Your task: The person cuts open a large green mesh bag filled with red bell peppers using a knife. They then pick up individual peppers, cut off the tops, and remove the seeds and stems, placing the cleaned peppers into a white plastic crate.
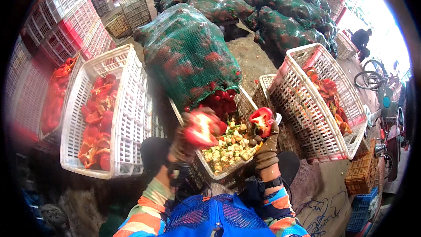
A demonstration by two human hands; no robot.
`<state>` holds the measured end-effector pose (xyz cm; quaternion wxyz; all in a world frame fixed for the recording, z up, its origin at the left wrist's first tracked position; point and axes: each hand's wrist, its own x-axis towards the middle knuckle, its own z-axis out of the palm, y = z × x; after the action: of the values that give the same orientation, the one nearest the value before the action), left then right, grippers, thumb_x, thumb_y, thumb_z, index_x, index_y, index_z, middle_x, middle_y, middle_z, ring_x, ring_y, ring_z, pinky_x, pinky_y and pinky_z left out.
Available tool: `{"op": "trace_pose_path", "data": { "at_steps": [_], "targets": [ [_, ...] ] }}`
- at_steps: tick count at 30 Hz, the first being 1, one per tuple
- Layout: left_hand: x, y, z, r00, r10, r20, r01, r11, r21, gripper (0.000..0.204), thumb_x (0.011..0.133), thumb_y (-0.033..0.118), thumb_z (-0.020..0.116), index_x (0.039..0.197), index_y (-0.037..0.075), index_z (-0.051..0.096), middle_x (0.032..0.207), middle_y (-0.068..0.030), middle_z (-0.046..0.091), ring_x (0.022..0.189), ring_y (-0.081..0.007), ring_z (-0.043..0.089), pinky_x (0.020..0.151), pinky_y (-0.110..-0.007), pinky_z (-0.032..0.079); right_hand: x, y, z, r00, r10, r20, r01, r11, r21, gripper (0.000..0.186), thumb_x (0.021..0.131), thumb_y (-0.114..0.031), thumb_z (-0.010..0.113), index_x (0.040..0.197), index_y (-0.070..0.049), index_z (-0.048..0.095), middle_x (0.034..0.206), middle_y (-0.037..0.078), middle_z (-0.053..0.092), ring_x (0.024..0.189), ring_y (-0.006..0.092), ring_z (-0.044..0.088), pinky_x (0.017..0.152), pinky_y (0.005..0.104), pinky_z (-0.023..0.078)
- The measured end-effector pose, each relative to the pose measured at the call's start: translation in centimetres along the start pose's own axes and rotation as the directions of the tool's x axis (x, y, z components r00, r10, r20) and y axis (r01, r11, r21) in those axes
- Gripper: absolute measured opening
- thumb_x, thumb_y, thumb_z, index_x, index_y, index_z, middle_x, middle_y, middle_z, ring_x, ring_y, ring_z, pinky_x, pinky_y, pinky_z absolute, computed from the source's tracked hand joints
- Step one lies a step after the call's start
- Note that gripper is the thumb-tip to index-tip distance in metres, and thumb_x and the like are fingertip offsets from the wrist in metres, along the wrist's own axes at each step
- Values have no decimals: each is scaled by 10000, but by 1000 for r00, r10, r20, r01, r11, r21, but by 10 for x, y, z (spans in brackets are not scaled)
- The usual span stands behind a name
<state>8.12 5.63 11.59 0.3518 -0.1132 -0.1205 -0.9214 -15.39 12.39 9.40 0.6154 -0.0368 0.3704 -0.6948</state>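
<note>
Currently, one glossy, blurred red pepper piece with a pale inside (201, 129) is gripped in the brown-gloved left hand (180, 144), fingers curled round it; one hollow red pepper piece (262, 119) is pinched in the brown-gloved right hand (266, 148). Both sit above one white plastic crate (219, 176), beside one bulging green mesh sack (190, 55).

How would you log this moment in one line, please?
left hand holds cut red pepper; right hand holds red pepper piece; below: white crate, pale chunks
</note>
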Motion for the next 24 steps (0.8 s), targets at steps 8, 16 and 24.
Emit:
{"op": "trace_pose_path", "data": {
  "at_steps": [8, 16, 24],
  "targets": [
    [4, 57, 72, 859, 511, -13, -438, 749, 497, 732, 805, 637, 381, 1161, 4, 472, 1090, -177, 550, 974, -272, 544, 878, -382, 440, -28, 16, 66, 927, 321, 192, -309, 947, -92, 497, 757, -577, 571, 963, -126, 584, 718, 19, 597, 432, 123, 474, 368, 215, 393],
    [10, -47, 24, 961, 99, -256, -56, 984, 168, 406, 861, 301, 553, 1132, 2, 502, 1115, -137, 560, 984, -243, 573, 836, -382, 489, -57, 21, 86, 928, -311, 206, 344, 499, -796, 330, 813, -365, 633, 888, -45, 605, 700, 24, 586, 529, 74, 520, 454, 221, 423],
    [0, -63, 28, 973, 23, -231, 40, 963, 266, 355, 873, 254, 543, 1160, 56, 477, 1115, -94, 555, 1021, -204, 548, 850, -341, 486, -116, 20, 73, 584, -362, 727, 626, -369, -687, 485, 632, -131, 729, 1089, -90, 573, 1033, 137, 576, 903, 304, 595, 756, 349, 484]
  ]
}}
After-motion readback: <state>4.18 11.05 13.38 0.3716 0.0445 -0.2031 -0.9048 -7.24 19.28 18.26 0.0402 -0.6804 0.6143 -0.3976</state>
